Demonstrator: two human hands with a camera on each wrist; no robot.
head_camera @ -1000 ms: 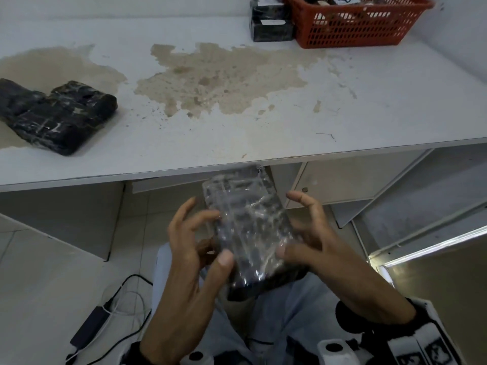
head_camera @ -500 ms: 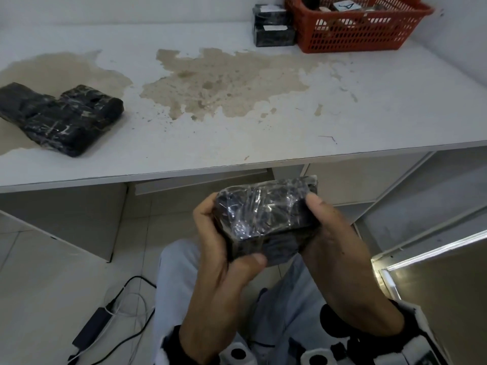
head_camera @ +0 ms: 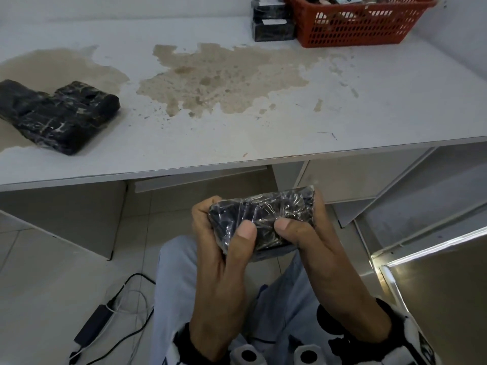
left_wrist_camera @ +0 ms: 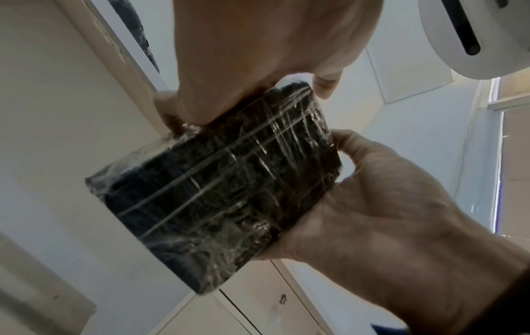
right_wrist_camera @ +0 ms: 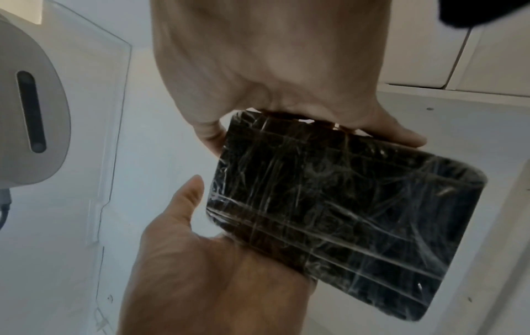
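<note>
Wrapped black block (head_camera: 266, 214) held in front of and below the near edge of the white table (head_camera: 355, 106), above the person's lap. One second earlier the block stands lengthwise between spread fingers. Now it lies crosswise, and both thumbs have come onto its near face, side by side and almost touching.

The left hand (head_camera: 224, 262) curls its fingers round the block's left end. The right hand (head_camera: 313, 246) clasps the right end, so both hands are clamped on the same block and held close together.

The block is a flat rectangular slab with rounded corners, dark beneath a tight skin of clear film. The film is creased and glossy, with straight overlapping bands visible in both wrist views.

The table top is matt white with a broad, irregular brown stain (head_camera: 218, 77) at its middle. At the table's left side lie two similar film-wrapped dark bundles (head_camera: 60, 114), touching each other. At its far right corner stands a red lattice basket (head_camera: 355, 27) (its contents are too cropped to identify), with stacked black boxes (head_camera: 271, 25) just beside it.
</note>
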